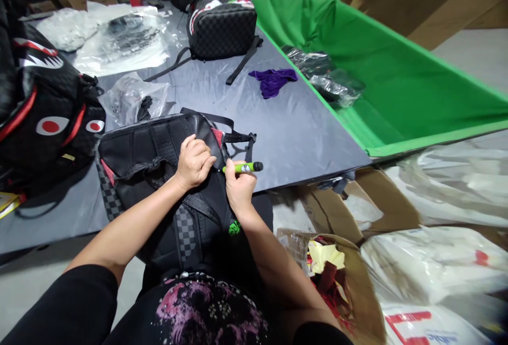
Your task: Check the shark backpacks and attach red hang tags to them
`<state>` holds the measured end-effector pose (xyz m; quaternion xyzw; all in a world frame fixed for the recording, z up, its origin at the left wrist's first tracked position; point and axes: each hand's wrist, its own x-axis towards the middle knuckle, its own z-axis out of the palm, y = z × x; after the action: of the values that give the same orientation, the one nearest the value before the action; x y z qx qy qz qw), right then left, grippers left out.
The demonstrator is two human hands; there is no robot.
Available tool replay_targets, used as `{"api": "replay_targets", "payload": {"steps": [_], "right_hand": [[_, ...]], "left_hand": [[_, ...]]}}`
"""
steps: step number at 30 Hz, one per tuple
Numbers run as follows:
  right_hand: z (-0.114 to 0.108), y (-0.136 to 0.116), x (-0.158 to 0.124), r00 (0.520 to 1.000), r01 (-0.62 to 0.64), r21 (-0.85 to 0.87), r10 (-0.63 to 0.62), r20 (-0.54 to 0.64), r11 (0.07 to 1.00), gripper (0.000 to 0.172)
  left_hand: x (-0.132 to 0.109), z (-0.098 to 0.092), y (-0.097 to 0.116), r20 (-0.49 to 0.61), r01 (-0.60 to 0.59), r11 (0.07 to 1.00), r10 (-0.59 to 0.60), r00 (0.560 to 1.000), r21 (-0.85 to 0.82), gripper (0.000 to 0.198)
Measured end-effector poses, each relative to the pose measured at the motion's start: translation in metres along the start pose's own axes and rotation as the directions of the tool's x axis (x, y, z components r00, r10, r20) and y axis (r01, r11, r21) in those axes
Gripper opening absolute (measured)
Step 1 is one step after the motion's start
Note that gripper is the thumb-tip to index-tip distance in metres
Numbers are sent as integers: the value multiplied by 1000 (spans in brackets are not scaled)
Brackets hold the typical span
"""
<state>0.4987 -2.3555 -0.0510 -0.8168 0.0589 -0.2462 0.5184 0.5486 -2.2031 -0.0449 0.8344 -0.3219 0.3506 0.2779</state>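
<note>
One green pen [248, 167] is pinched between thumb and fingers of the right hand [241, 186], its black end pointing away from the left hand [195, 162]. The left hand rests curled on a black backpack [137, 149] directly beneath it — whether it grips fabric, I cannot tell. Beyond the right hand lies a purple cloth [273, 81]; farther right — a green bin [416, 80].
</note>
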Motion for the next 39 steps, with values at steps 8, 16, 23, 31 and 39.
{"api": "replay_targets", "payload": {"steps": [8,16,23,31,39], "right_hand": [[-1,1,0,1000,-7,12,7,18,1000,36],[0,1,0,1000,9,27,-9,-3,1000,34],[-1,1,0,1000,-2,39,2,17,999,34],[-1,1,0,998,-32,75,28,49,997,33],[-39,-2,33,877,397,27,-387,283,918,18]], "left_hand": [[-1,1,0,-11,-6,1000,6,1000,13,28],[-1,1,0,5,20,999,-20,1000,28,32],[-2,1,0,-13,13,1000,-13,1000,6,30],[-3,2,-2,18,45,999,-45,999,9,30],[-4,1,0,38,80,997,-80,996,5,31]]}}
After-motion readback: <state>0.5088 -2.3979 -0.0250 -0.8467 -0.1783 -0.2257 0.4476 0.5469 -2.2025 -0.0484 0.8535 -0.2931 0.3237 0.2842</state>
